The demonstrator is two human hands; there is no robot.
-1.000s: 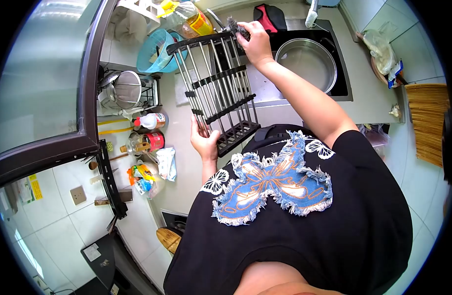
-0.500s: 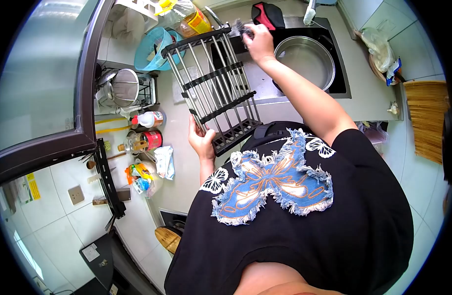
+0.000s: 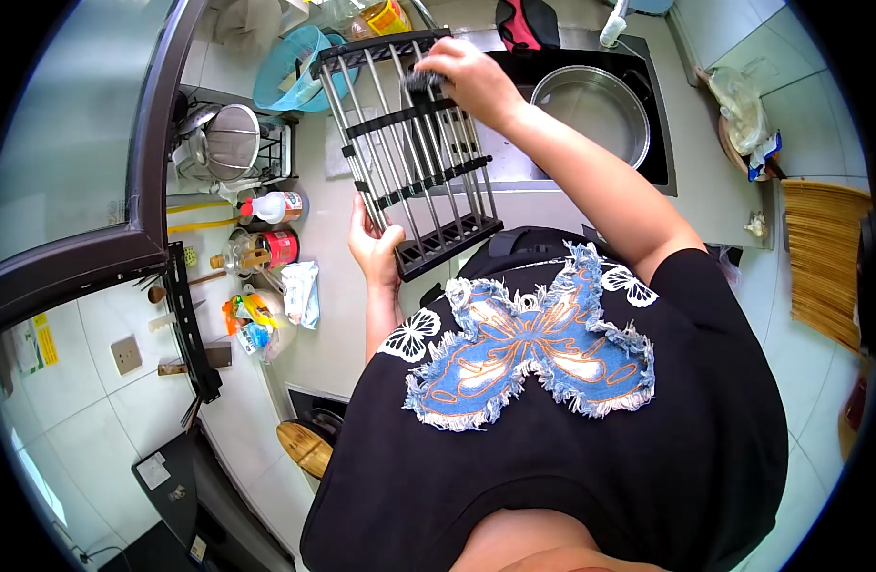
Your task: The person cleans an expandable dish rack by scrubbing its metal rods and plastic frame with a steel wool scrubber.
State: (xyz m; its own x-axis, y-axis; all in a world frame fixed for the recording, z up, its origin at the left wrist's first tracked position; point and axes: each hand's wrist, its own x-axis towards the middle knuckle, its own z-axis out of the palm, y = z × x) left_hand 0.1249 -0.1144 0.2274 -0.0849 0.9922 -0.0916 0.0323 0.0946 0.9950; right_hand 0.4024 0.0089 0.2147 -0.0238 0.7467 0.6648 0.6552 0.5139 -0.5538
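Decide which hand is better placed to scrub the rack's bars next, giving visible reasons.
Probably the right hand: it holds the dark scrubber over the rack's upper part. The left hand grips the rack's lower side, so it seems better placed to steady it.

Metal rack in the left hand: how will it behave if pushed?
The rack is probably stiff lengthwise, since its rods look straight. Likely light for its size: it's mostly open gaps. A push at the top may swing or twist it, as the left hand grips near the lower end.
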